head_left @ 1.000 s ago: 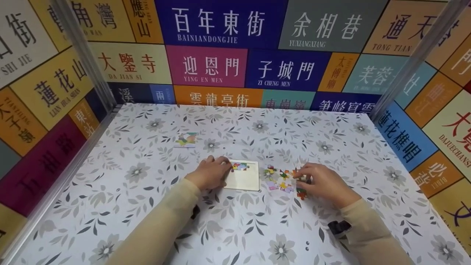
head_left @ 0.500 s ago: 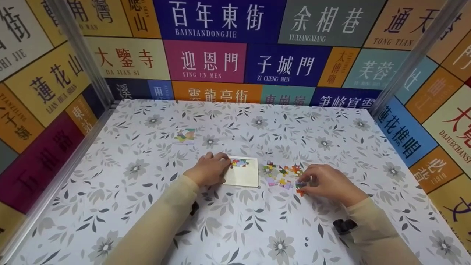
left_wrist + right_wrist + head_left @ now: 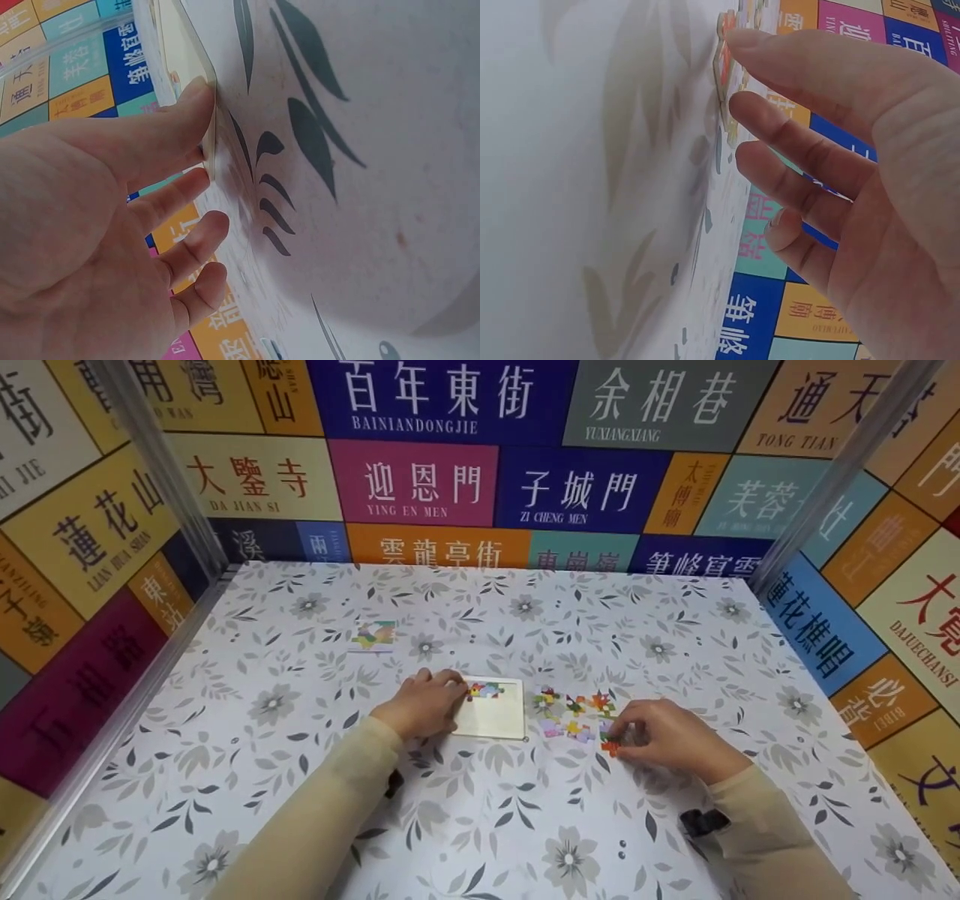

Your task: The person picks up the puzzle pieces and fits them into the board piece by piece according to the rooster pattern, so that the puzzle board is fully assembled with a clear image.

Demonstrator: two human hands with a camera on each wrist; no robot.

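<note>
My left hand [image 3: 426, 703] grips the left side of a pale puzzle tray [image 3: 491, 722] lying on the table. Thumb and forefinger pinch the tray's edge [image 3: 196, 45] in the left wrist view, the other fingers loosely bent. A few joined jigsaw pieces [image 3: 487, 690] lie along the tray's far edge. Right of the tray, my right hand [image 3: 667, 735] holds an orange-and-green jigsaw piece [image 3: 609, 748] at the table surface between thumb and fingers. In the right wrist view the thumb touches this orange piece [image 3: 724, 64]; its far side is hidden.
Several loose jigsaw pieces [image 3: 574, 705] lie between the tray and my right hand. A small square picture [image 3: 373, 635] lies farther back on the left. The floral-covered table [image 3: 480, 810] is bounded by colourful lettered walls [image 3: 420, 484] at the back and sides.
My right hand has shifted slightly toward me and settled at the orange-and-green piece, leaving the orange piece behind it. The left hand stays on the tray. The head view has tilted slightly.
</note>
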